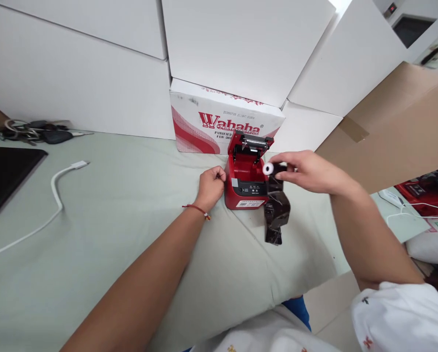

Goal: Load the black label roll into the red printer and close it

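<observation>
A small red receipt printer [246,198] stands on the pale green cloth with its lid [253,142] raised, so its red inner bay shows. Against its left side rests my left hand [212,186], curled into a fist; nothing shows in the fingers. My right hand [307,171] pinches a paper roll [268,168] at the printer's right edge. The roll's white end with a dark core faces left. From it a dark, crumpled strip [276,210] hangs down beside the printer. My right fingertips partly cover the roll.
Behind the printer stands a white and red Wahaha carton [193,117], with white boxes [241,44] stacked above. A brown cardboard box [395,127] is at right. Keys [38,131], a white cable [59,195] and a dark tablet-like device [9,176] lie at left.
</observation>
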Motion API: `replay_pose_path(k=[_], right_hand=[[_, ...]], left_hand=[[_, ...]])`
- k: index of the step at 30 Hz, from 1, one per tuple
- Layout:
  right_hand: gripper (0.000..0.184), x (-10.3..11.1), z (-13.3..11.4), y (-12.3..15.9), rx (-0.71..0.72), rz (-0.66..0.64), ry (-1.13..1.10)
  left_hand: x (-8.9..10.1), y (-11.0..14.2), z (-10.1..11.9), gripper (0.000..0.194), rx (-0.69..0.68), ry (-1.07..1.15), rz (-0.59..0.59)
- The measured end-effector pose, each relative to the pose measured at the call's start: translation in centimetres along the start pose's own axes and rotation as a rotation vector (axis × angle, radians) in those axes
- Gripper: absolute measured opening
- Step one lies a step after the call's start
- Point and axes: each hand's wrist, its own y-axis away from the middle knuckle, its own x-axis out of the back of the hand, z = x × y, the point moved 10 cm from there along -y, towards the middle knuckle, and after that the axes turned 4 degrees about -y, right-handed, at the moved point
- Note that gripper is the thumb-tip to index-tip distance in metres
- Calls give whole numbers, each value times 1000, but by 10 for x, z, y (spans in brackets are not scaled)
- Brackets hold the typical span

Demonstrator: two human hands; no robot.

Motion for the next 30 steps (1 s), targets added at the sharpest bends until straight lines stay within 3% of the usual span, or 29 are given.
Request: replay_pose_path(k=[3,7,21,26,28,30], right_hand=[[45,-33,-19,-39,14,-21,172],[44,-69,-24,-75,-60,-96,363],[42,-93,-23,-107,-146,-93,383],[33,-80,-20,-79,-72,-31,236],[25,-68,-24,-48,49,138,86],[19,-55,-35,-4,274,407,-66]], left_hand=[[1,1,1,16,1,0,4],[1,2,3,15,-5,-4,3],[-3,0,4,18,-9,-13,-7],[-4,0,-2,16,1,17,-22],[-4,-1,-5,15,2,36,-26],[-4,-1,-7,14,4,53,-26]])
